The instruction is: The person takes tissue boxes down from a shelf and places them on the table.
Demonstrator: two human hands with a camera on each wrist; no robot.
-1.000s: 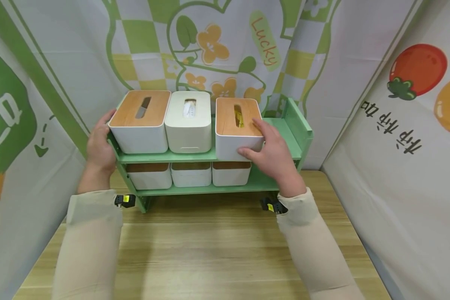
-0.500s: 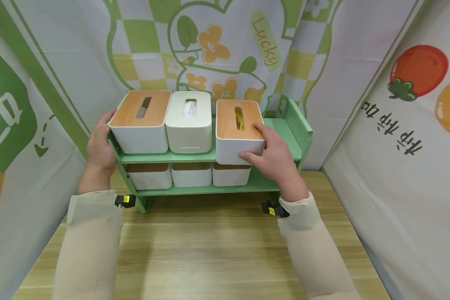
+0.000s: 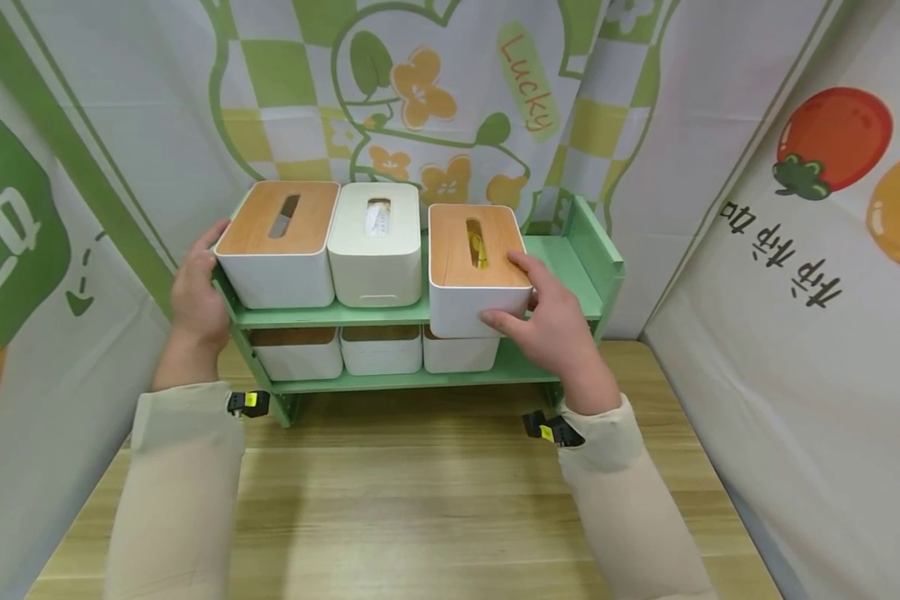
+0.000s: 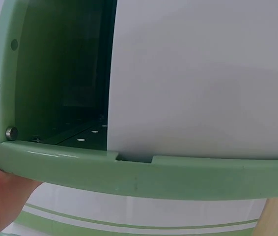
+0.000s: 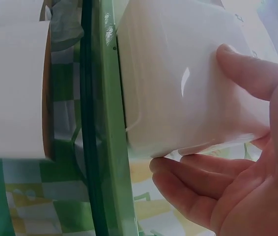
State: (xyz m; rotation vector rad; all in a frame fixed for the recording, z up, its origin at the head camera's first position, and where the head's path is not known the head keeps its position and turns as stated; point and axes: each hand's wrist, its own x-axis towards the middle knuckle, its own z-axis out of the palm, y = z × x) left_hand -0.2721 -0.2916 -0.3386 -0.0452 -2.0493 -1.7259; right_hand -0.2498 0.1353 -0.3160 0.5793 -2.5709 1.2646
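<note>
Box (image 3: 472,279) with the wood-look lid is at the top tier of the green shelf (image 3: 337,315), right of the cream box (image 3: 377,271) with a small gap, front end poking out past the edge. Its underside's hidden, so no clue whether it's resting on anything. Some yellow stuff (image 3: 481,250) shows in the slot, too small to make out. Top tier also hides most of the lower boxes (image 3: 381,357). Right hand (image 3: 558,329) is gripping it, thumb on the front, fingers round the right side. Left hand (image 3: 198,300) is at the shelf's left end, fingers partly hidden, can't tell if it's gripping. Slot runs roughly front to back; long axis looks the same, but foreshortening muddies that.
</note>
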